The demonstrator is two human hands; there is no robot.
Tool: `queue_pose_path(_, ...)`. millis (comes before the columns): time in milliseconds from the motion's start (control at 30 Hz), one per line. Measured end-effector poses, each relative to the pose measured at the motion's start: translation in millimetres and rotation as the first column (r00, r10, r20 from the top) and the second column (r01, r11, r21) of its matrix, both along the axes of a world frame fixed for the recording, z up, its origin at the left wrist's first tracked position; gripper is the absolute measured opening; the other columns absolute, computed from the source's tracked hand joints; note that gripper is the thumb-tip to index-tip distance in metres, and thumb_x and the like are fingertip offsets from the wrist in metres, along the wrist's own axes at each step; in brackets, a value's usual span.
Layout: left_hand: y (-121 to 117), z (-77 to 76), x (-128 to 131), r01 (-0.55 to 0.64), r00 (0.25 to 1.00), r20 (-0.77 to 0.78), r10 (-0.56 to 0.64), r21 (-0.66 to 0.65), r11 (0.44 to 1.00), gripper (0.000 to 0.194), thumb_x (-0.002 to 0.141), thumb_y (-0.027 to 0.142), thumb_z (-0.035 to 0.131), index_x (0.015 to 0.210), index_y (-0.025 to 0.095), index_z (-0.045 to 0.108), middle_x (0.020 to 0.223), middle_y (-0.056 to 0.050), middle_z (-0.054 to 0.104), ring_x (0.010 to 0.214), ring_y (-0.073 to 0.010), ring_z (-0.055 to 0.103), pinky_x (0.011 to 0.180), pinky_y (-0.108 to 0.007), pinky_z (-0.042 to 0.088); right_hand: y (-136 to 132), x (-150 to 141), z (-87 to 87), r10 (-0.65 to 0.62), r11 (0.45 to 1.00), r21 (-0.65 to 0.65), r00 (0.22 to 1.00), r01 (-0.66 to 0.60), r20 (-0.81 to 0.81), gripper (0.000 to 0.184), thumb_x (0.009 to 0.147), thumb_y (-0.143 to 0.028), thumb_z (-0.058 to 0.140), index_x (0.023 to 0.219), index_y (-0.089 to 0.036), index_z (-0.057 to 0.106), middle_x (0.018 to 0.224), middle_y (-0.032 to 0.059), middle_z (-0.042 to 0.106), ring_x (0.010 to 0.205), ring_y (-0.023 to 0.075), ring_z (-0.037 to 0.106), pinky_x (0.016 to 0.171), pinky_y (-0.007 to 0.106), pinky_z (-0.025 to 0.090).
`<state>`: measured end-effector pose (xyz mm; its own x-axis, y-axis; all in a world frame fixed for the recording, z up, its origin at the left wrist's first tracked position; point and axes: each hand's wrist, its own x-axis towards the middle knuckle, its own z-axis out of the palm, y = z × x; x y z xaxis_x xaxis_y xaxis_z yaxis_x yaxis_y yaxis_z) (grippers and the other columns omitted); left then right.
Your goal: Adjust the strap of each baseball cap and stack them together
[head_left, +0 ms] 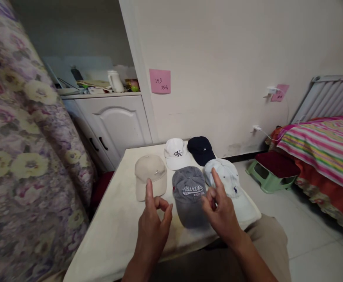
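Several baseball caps lie on a cloth-covered table. My left hand (153, 223) is over the near edge, index finger raised in front of the beige cap (150, 172), thumb and remaining fingers bent, holding nothing. My right hand (219, 207) is also empty, its index finger stretched up in front of the pale blue cap (228, 176) and its other fingers curled toward the thumb. Between my hands sits a grey cap (189, 180) with white lettering. Behind it are a white cap (175, 150) with a black "CK" and a navy cap (201, 150).
The table (112, 219) stands against the wall. A floral curtain (27, 156) hangs at left, beside a white cabinet (118, 121) with a jug (116, 81) on it. At right are a green stool (272, 172) and a bed with a striped cover (326, 137).
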<state>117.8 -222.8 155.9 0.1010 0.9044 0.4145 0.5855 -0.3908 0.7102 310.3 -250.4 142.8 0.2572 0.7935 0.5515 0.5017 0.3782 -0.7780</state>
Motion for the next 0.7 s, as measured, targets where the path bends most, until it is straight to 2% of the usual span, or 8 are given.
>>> queue_pose_path(167, 3.3, 15.9, 3.5, -0.033, 0.999, 0.020, 0.033, 0.037, 0.999, 0.092, 0.085, 0.028, 0.059, 0.157, 0.020, 0.003, 0.069, 0.006, 0.055, 0.061, -0.0180, 0.055, 0.062, -0.026, 0.040, 0.3, 11.0, 17.3, -0.070, 0.995, 0.075, 0.996, 0.066, 0.055, 0.079, 0.087, -0.014, 0.050, 0.156, -0.020, 0.012, 0.064, -0.0083, 0.040, 0.050, 0.0123, 0.042, 0.054, 0.025, 0.044)
queue_pose_path(367, 3.5, 29.9, 5.9, -0.056, 0.991, 0.123, 0.054, 0.006, 0.998, 0.090, 0.077, 0.025, 0.067, 0.155, 0.020, 0.021, 0.063, 0.007, 0.053, 0.054, -0.0162, 0.049, 0.057, -0.024, 0.036, 2.1, 17.9, 21.9, -0.055, 0.998, 0.040, 0.996, 0.052, 0.065, 0.084, 0.087, -0.012, 0.051, 0.157, -0.022, 0.005, 0.066, -0.0081, 0.042, 0.053, 0.0119, 0.046, 0.058, 0.026, 0.046)
queue_pose_path(533, 4.1, 31.6, 6.6, -0.042, 0.978, 0.205, 0.046, -0.024, 0.999, 0.090, 0.073, 0.024, 0.071, 0.153, 0.020, 0.028, 0.061, 0.007, 0.054, 0.052, -0.0160, 0.048, 0.055, -0.024, 0.036, 4.2, 16.7, 22.4, -0.028, 0.999, 0.034, 0.997, 0.026, 0.071, 0.086, 0.086, -0.011, 0.050, 0.157, -0.024, 0.002, 0.069, -0.0073, 0.044, 0.055, 0.0113, 0.047, 0.059, 0.025, 0.046)
queue_pose_path(700, 7.2, 30.0, 4.6, -0.056, 0.989, 0.140, 0.054, 0.009, 0.998, 0.090, 0.074, 0.025, 0.069, 0.154, 0.020, 0.027, 0.062, 0.007, 0.054, 0.052, -0.0150, 0.049, 0.054, -0.024, 0.038, 7.2, 15.5, 24.0, -0.052, 0.998, 0.039, 0.995, 0.049, 0.088, 0.087, 0.085, -0.010, 0.051, 0.157, -0.023, 0.003, 0.067, -0.0079, 0.044, 0.053, 0.0109, 0.047, 0.058, 0.024, 0.045)
